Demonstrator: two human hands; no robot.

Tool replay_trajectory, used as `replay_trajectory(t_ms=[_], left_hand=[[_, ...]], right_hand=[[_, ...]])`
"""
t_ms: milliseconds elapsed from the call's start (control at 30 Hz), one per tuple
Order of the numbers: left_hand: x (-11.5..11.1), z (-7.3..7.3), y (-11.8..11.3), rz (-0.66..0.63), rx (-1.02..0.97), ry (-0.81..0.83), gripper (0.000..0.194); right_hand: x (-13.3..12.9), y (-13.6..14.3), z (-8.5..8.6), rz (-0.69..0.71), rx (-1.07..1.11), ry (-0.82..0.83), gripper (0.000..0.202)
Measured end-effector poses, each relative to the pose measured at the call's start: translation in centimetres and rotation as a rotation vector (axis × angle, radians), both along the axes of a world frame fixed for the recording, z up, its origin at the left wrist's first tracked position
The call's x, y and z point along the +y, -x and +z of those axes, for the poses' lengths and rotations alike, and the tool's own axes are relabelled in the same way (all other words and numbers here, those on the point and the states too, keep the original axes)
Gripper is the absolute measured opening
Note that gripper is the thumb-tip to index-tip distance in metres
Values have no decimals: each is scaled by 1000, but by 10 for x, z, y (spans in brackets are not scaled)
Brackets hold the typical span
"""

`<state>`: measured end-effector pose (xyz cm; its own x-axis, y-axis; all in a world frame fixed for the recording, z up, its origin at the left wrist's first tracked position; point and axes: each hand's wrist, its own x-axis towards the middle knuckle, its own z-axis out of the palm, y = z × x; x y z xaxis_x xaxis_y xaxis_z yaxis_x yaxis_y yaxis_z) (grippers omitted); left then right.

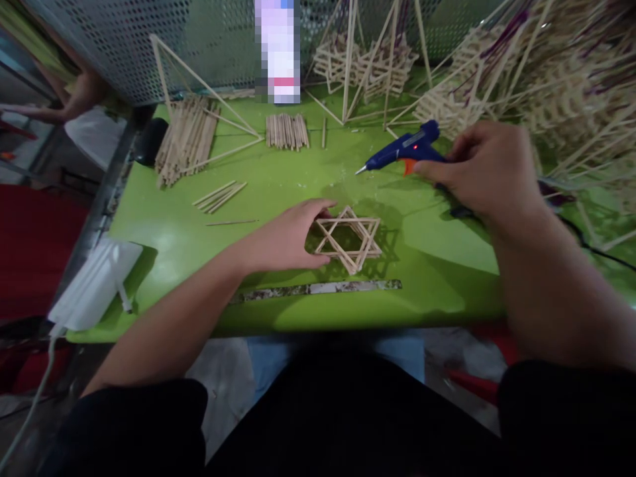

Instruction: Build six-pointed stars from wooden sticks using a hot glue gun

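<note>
My left hand (293, 235) curls around the left side of a star-shaped frame (370, 238) built from layered thin wooden sticks, thumb and fingers at its edges. Out to the right, my right hand (487, 169) is wrapped round the handle of a blue hot glue gun (410, 147), whose orange trigger and small red light show. Its metal nozzle points left, above the green table and apart from the star. A printed strip (318, 289) lies in front of the star. Several loose sticks (218, 197) rest left of my left hand.
Bundles of sticks (186, 139) and a short-stick pile (287, 131) lie at the back. Large stick triangles and stacked woven frames (561, 93) crowd the right rear. A white power strip (97, 285) sits on the left; a black cable (591, 245) runs right. Another person's arm (74, 93) shows at far left.
</note>
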<state>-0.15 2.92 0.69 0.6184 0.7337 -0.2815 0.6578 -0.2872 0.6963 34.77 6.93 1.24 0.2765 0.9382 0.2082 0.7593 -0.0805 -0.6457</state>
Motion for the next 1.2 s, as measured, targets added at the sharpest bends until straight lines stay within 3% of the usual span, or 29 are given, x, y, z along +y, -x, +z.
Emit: replay_trajectory(t_ms=[67,167,233,300,367,433,600,700,867,1033,1100,1200], left_hand=[[1,1,3,5,17,16,118],[5,4,9,11,14,22,130],[8,7,12,26,13,25,126],[11,10,13,56,14,24,110],[13,10,13,94,-2,3,88],[15,9,12,135,-31,-10,71],[16,6,9,255,-105,22,53],[15,5,8,289,-121,25,42],[13,6,5,315,-127,63,37],[11,5,2,346,-142,128,35],[11,2,2,361,-157,162,36],[13,-1,4,358,-180,196,37]], right_hand=[[4,-1,2,-41,259,-22,41],[10,-2,0,-15,696,96,29],[11,0,-2,39,887,172,28],[8,4,-3,75,974,94,30],[3,11,-4,101,968,-69,31],[-2,17,-4,139,952,-106,31],[-11,24,2,174,1156,304,25],[-12,20,8,279,1296,579,23],[-12,10,14,495,1369,754,24],[-14,9,19,567,1332,809,45],[-15,13,19,564,1251,804,44],[-20,21,12,430,998,508,38]])
